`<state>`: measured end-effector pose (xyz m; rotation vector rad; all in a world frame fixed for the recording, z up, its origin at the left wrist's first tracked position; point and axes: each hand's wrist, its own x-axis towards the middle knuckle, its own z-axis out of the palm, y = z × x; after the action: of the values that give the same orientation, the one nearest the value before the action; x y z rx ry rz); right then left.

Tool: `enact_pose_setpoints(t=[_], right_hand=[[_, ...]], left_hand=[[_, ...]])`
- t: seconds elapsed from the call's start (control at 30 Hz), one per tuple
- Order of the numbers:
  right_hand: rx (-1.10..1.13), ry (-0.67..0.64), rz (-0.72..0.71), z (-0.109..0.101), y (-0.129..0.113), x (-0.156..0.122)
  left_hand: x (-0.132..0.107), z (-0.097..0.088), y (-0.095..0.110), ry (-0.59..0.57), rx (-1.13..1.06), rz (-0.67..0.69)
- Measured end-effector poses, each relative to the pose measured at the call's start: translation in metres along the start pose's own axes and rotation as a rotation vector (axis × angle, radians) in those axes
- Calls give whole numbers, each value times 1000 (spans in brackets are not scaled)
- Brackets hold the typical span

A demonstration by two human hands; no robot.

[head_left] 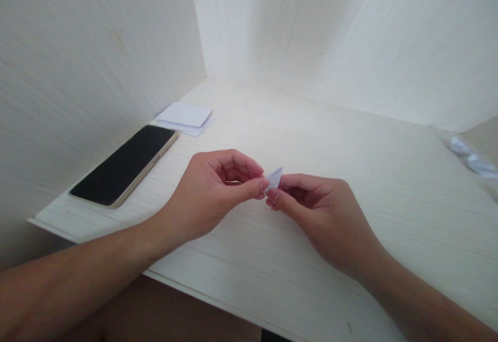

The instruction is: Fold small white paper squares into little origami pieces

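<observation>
A small folded piece of white paper (275,177) is pinched between my two hands, just above the white tabletop. My left hand (218,191) grips its left side with thumb and fingertips. On the other side, my right hand (315,204) pinches its lower right part between thumb and index finger. One pointed corner of the paper sticks up between the fingertips. The rest of it is hidden behind my fingers.
A black-screened phone in a beige case (126,163) lies at the left by the wall. Behind it is a small stack of white paper sheets (184,115). At the far right edge sit crumpled white pieces (480,165), blurred. The table's front edge (202,295) runs below my arms.
</observation>
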<state>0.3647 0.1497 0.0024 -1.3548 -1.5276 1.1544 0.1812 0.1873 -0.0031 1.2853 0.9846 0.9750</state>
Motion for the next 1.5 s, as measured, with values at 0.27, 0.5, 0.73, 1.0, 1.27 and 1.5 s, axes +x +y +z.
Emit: enact_pose_setpoints(t=[0.27,0.5,0.73,1.0,1.27,1.5], right_hand=[[-142,-33,-54,-2,1,-1],[-224,-75,-147,-1,4,-1],[-385,-36,-322,-1,8,-5],[-443,62,-452,-1,7,-7],[-468,198,-490,-2,4,-8],[-483,251,-446,-3,2,-11]], left_hand=[[0,-3,-2,-41,69,35],[0,-7,-6,-135,104,34],[-3,-5,-2,-205,230,86],[-10,-3,-1,-105,361,297],[-12,-1,7,84,427,325],[-10,1,9,76,331,252]])
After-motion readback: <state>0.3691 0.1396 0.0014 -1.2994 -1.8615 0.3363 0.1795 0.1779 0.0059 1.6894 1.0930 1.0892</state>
